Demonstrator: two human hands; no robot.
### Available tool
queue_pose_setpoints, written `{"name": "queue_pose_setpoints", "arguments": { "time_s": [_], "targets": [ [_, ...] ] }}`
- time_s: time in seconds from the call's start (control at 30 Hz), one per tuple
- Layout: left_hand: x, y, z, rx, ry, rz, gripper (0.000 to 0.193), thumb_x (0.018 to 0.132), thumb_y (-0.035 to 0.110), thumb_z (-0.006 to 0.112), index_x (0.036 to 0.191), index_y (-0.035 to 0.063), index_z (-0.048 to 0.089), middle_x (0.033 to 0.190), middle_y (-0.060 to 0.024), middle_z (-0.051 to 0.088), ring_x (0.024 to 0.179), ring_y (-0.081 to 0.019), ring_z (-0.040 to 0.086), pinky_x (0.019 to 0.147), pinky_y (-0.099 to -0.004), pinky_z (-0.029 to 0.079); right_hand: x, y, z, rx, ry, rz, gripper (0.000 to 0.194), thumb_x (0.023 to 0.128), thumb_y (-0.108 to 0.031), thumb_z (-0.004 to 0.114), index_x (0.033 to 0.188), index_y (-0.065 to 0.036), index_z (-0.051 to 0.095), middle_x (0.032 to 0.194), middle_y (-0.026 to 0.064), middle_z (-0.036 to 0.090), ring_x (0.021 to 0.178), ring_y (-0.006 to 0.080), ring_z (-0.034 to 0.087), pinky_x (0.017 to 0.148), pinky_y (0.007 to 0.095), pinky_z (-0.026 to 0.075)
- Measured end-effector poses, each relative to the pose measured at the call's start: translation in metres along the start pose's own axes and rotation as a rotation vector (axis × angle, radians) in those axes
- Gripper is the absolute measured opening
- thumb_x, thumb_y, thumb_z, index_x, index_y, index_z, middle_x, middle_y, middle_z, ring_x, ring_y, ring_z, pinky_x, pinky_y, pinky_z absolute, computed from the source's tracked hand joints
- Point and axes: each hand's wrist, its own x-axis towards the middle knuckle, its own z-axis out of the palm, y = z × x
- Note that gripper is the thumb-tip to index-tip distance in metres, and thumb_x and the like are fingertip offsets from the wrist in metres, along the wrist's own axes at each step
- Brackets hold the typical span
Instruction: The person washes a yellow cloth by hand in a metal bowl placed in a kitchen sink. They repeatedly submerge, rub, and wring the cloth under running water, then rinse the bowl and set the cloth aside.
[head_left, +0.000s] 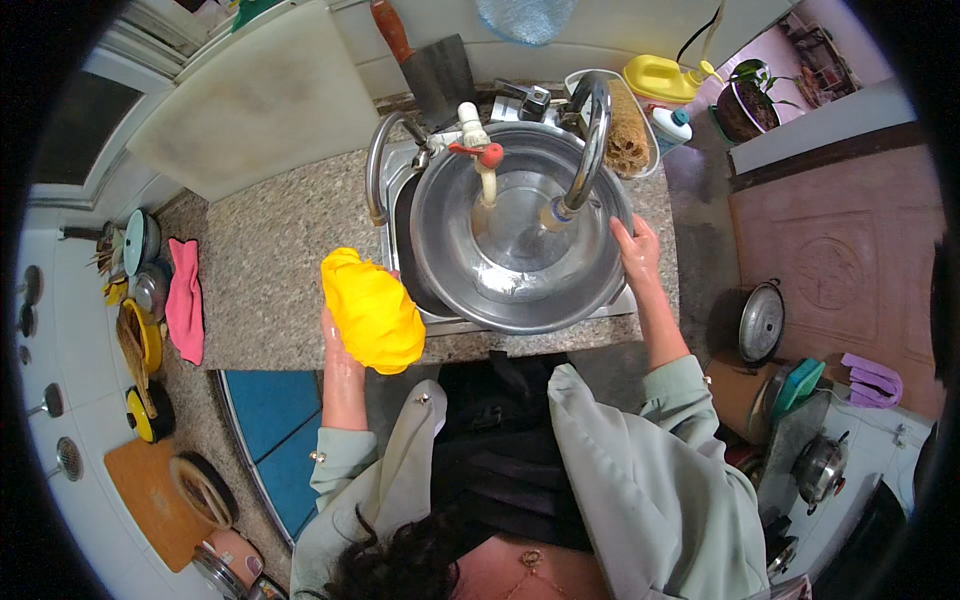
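Note:
My left hand (331, 330), mostly hidden, holds a bunched yellow cloth (371, 311) over the counter's front edge, left of the sink. The fingers of my right hand (637, 251) grip the right rim of a large round metal basin (457, 281). The basin sits tilted over the steel sink (396, 180) and covers most of it. Above the basin reach a curved chrome faucet (596, 142) and a white tap with a red handle (487, 155). The basin's inside looks wet and shiny.
A second curved spout (375, 165) stands left of the basin. Behind are a cleaver (442, 79), a white cutting board (262, 105), a loofah (626, 135) in a tray and a yellow bottle (660, 79). A pink cloth (184, 300) lies on the granite counter (277, 225).

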Motion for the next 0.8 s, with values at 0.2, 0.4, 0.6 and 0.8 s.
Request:
{"name": "queue_pose_setpoints", "arguments": {
  "time_s": [0.2,0.4,0.6,0.8],
  "targets": [
    [0.01,-0.012,-0.017,0.066,0.109,-0.057,0.044,0.098,0.038,0.041,0.12,0.004,0.057,0.113,-0.0167,0.065,0.104,-0.0371,0.062,0.094,-0.0536,0.048,-0.002,-0.056,0.003,-0.117,0.012,-0.028,0.031,0.086,-0.019,0.065,0.111,-0.001,0.065,0.089,0.0095,0.07,0.082,0.0142,0.063,0.076,0.0302,0.048],
    [0.021,-0.035,-0.009,0.066,0.173,-0.12,0.04,0.099,0.035,0.042,0.121,0.004,0.056,0.11,-0.0155,0.065,0.099,-0.0322,0.064,0.089,-0.0476,0.052,0.001,-0.087,-0.034,-0.194,-0.142,0.044,0.026,0.083,-0.013,0.061,0.104,0.001,0.065,0.088,0.0026,0.066,0.08,0.0124,0.059,0.075,0.0278,0.046],
    [0.009,-0.027,-0.004,0.184,0.201,-0.043,0.041,0.098,0.041,0.044,0.116,0.0072,0.058,0.1,-0.0109,0.066,0.089,-0.0245,0.064,0.079,-0.0389,0.054,0.002,-0.038,-0.024,0.163,-0.312,0.505,0.019,0.08,-0.012,0.066,0.095,0.0,0.066,0.082,0.0049,0.067,0.073,0.014,0.06,0.07,0.0298,0.047],
    [-0.012,-0.004,0.043,0.535,0.306,0.086,0.046,0.094,0.05,0.045,0.113,0.0095,0.056,0.1,-0.009,0.066,0.082,-0.019,0.062,0.057,-0.024,0.044,0.002,0.031,0.028,0.328,-0.393,0.524,0.026,0.086,-0.02,0.067,0.103,-0.001,0.065,0.09,0.0058,0.068,0.079,0.0143,0.062,0.072,0.0313,0.049]
  ]
}}
